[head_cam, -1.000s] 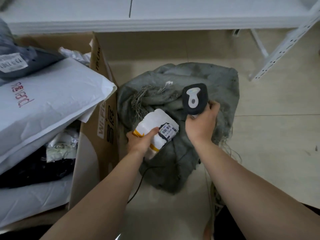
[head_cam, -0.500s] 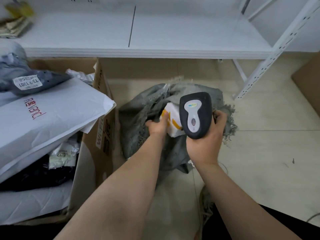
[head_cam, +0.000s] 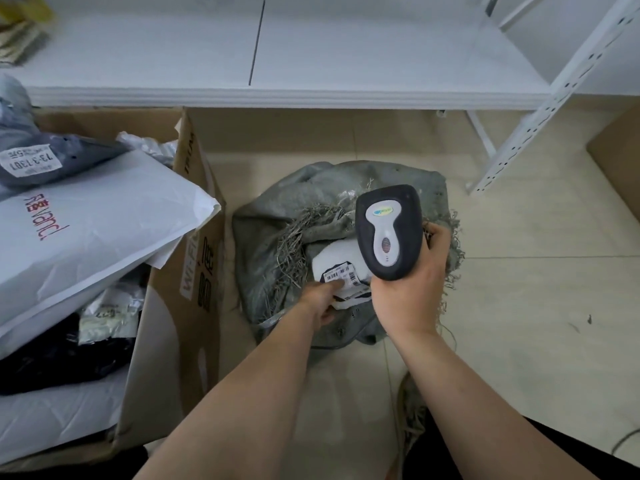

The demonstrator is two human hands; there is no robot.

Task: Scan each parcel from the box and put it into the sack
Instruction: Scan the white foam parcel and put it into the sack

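A grey woven sack [head_cam: 273,237] with a frayed mouth stands open on the floor in the middle. A small white parcel [head_cam: 337,259] with a barcode label lies in its mouth. My left hand [head_cam: 320,299] holds the parcel's near edge, thumb on the label. My right hand [head_cam: 412,299] grips a dark grey barcode scanner [head_cam: 389,230] and also pinches the sack's right rim. The cardboard box [head_cam: 194,258] at the left holds several parcels, with a big white mailer [head_cam: 90,230] on top.
A white shelf board [head_cam: 277,57] runs across the back, with a white perforated upright [head_cam: 540,112] at the right. A dark grey bag with a label [head_cam: 45,161] lies at the box's far end. Another cardboard box edge [head_cam: 620,147] shows far right. Beige tiled floor lies around.
My left hand carried the white parcel from in front of the sack up into its mouth. My right hand raised the scanner and took hold of the sack's rim.
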